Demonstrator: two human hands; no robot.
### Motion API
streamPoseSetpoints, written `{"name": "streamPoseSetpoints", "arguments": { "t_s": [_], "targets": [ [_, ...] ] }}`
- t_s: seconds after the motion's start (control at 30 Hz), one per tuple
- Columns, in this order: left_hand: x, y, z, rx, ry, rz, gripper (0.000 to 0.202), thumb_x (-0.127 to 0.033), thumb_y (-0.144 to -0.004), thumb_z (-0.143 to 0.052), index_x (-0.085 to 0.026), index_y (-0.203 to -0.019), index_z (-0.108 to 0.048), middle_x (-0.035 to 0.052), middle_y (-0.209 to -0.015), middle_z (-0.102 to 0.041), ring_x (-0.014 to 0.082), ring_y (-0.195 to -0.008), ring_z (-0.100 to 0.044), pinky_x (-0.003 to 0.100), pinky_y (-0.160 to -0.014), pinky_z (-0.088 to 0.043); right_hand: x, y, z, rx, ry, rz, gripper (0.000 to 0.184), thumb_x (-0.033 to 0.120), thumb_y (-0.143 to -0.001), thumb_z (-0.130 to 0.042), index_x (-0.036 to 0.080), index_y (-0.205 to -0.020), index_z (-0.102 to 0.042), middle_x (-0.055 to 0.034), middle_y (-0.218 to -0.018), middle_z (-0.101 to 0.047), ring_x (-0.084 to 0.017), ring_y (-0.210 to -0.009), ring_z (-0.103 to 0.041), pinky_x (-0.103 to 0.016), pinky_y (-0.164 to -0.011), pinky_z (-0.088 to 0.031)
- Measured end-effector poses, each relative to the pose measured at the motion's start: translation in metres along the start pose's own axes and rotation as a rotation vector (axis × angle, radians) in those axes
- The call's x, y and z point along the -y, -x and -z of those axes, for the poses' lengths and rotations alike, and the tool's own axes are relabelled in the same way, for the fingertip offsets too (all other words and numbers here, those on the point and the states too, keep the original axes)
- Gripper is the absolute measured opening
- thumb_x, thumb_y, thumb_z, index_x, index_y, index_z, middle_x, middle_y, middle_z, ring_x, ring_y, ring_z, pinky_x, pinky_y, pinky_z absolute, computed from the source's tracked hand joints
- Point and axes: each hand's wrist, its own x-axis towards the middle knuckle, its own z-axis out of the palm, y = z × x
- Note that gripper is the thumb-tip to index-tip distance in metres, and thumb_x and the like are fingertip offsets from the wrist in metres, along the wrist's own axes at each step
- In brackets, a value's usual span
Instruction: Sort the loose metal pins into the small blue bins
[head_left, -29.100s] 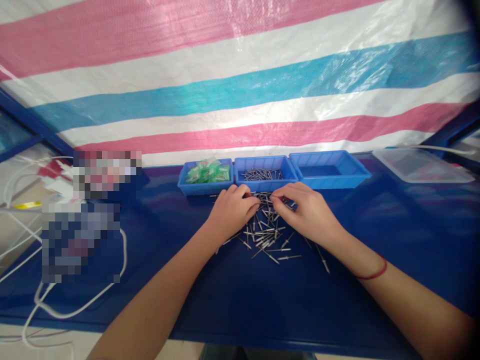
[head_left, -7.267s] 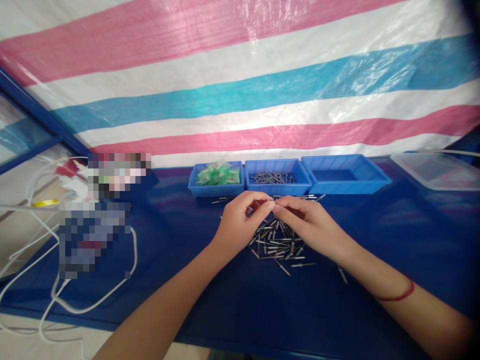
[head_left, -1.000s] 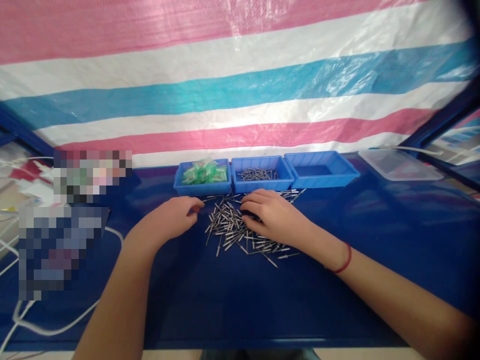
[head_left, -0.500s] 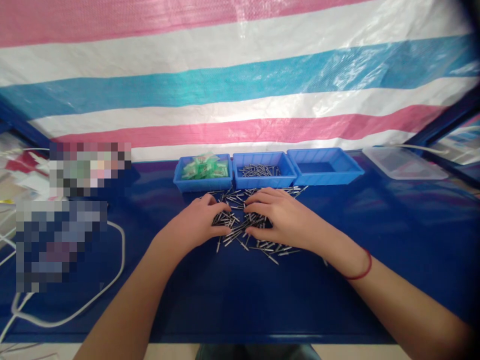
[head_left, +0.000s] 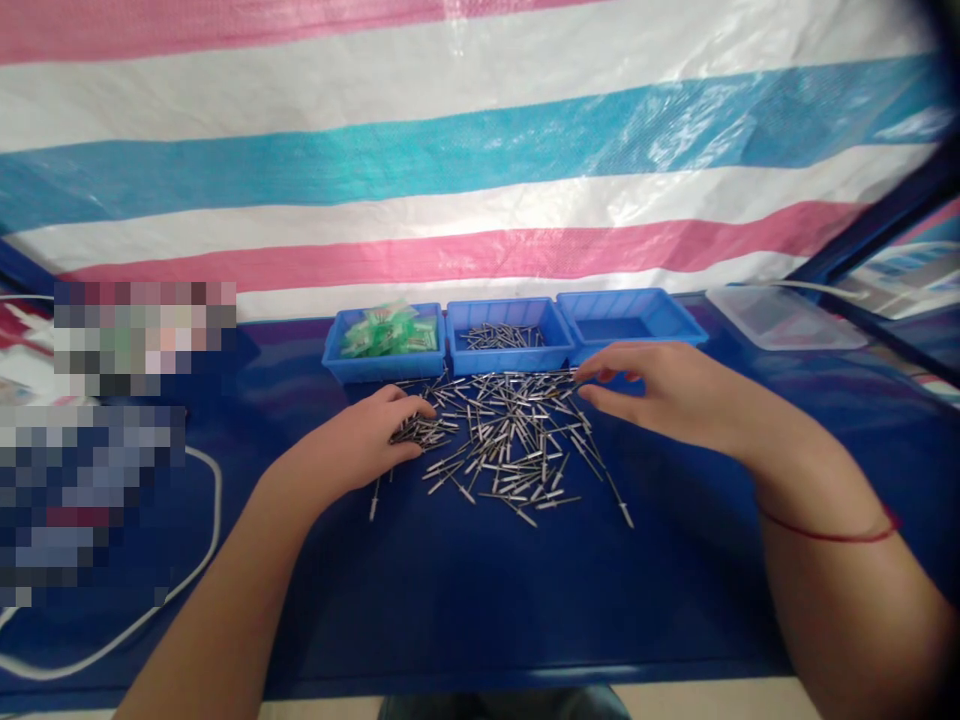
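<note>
Loose silver blind rivets lie in a spread-out heap on the blue tabletop. My left hand is at the heap's left side, with its fingers and thumb curled around a bunch of rivets. At the upper right edge of the heap hovers my right hand, thumb and fingers apart and nothing visible between them. Its fingertips are close to the outermost rivets. Behind the heap, a blue bin in the middle of a row holds more rivets.
To the left in the row, a blue bin contains green plastic packets. The right-hand blue bin shows a bare floor. A clear plastic lid lies farther right. A white cable loops across the left side; a striped sheet hangs behind.
My hands have moved apart, the right one going right and up off the heap, the left one shifting slightly left with its bunch of rivets. The middle of the heap is uncovered.
</note>
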Motion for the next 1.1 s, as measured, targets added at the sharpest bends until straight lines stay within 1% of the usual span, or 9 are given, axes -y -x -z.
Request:
{"name": "streamPoseSetpoints", "arguments": {
  "t_s": [0.23,0.37,0.4,0.5,0.57,0.7,0.8,0.93,1.1],
  "targets": [
    [0.005,0.005,0.008,-0.024,-0.022,0.048,0.054,-0.05,-0.082,-0.053,-0.028,-0.131,-0.051,0.0061,-0.127,-0.051,0.0233,-0.099,-0.061,0.034,-0.087,-0.048,-0.008,0.007,0.008,0.103,-0.001,-0.174,0.025,0.026,-0.081,-0.054,0.016,-0.098,-0.069,-0.0067,-0.093,-0.072,-0.021,-0.08,-0.067,-0.035,-0.073,-0.052],
    [0.009,0.024,0.01,-0.126,-0.064,0.197,0.063,-0.064,-0.078,-0.048,-0.027,-0.129,-0.053,0.007,-0.126,-0.054,0.0249,-0.09,-0.064,0.038,-0.083,-0.05,-0.013,0.01,0.011,0.136,0.022,-0.228,0.023,0.023,-0.081,-0.053,0.016,-0.096,-0.069,-0.0064,-0.091,-0.072,-0.02,-0.08,-0.066,-0.034,-0.074,-0.052],
    [0.01,0.031,0.009,-0.151,-0.073,0.241,0.065,-0.067,-0.077,-0.047,-0.028,-0.129,-0.053,0.0072,-0.125,-0.055,0.025,-0.086,-0.064,0.039,-0.08,-0.051,-0.015,0.011,0.012,0.143,0.028,-0.231,0.023,0.022,-0.08,-0.052,0.016,-0.095,-0.069,-0.0062,-0.091,-0.072,-0.02,-0.079,-0.066,-0.034,-0.074,-0.052],
    [0.018,0.049,-0.002,-0.132,-0.049,0.344,0.071,-0.072,-0.075,-0.044,-0.026,-0.129,-0.053,0.0087,-0.12,-0.057,0.0252,-0.08,-0.065,0.038,-0.074,-0.052,-0.016,0.013,0.013,0.154,0.044,-0.235,0.023,0.019,-0.08,-0.051,0.017,-0.094,-0.069,-0.0054,-0.09,-0.073,-0.02,-0.079,-0.067,-0.033,-0.074,-0.051],
    [0.024,0.058,-0.012,-0.111,-0.037,0.378,0.071,-0.072,-0.075,-0.044,-0.025,-0.128,-0.054,0.0095,-0.117,-0.058,0.025,-0.078,-0.065,0.037,-0.07,-0.052,-0.016,0.013,0.013,0.144,0.061,-0.237,0.024,0.018,-0.08,-0.05,0.017,-0.094,-0.069,-0.0054,-0.09,-0.073,-0.02,-0.08,-0.067,-0.033,-0.075,-0.051],
    [0.034,0.065,-0.028,-0.158,-0.02,0.327,0.064,-0.067,-0.08,-0.04,-0.022,-0.121,-0.06,0.0092,-0.112,-0.061,0.0226,-0.074,-0.064,0.035,-0.068,-0.052,-0.014,0.011,0.011,0.127,0.069,-0.215,0.026,0.017,-0.08,-0.051,0.016,-0.097,-0.069,-0.0055,-0.092,-0.073,-0.02,-0.082,-0.067,-0.033,-0.076,-0.052],
    [0.036,0.063,-0.034,-0.194,-0.026,0.256,0.054,-0.061,-0.085,-0.039,-0.022,-0.114,-0.063,0.0088,-0.108,-0.063,0.0233,-0.078,-0.064,0.036,-0.073,-0.051,-0.015,0.009,0.007,0.134,0.058,-0.207,0.026,0.016,-0.079,-0.051,0.017,-0.097,-0.07,-0.0051,-0.092,-0.073,-0.02,-0.082,-0.068,-0.033,-0.075,-0.053],
    [0.032,0.06,-0.036,-0.215,-0.025,0.221,0.048,-0.057,-0.088,-0.038,-0.022,-0.11,-0.063,0.0086,-0.104,-0.066,0.0258,-0.088,-0.064,0.039,-0.08,-0.049,-0.016,0.006,0.0,0.129,0.068,-0.173,0.027,0.015,-0.079,-0.052,0.019,-0.096,-0.071,-0.0047,-0.094,-0.074,-0.022,-0.083,-0.069,-0.033,-0.075,-0.054],
    [0.022,0.055,-0.038,-0.231,-0.01,0.215,0.047,-0.056,-0.088,-0.039,-0.022,-0.111,-0.062,0.0084,-0.102,-0.067,0.0266,-0.089,-0.064,0.038,-0.079,-0.05,-0.009,0.003,-0.005,0.137,0.01,-0.072,0.027,0.014,-0.078,-0.053,0.022,-0.094,-0.072,-0.0032,-0.097,-0.073,-0.022,-0.087,-0.068,-0.032,-0.075,-0.053]
  ]
}}
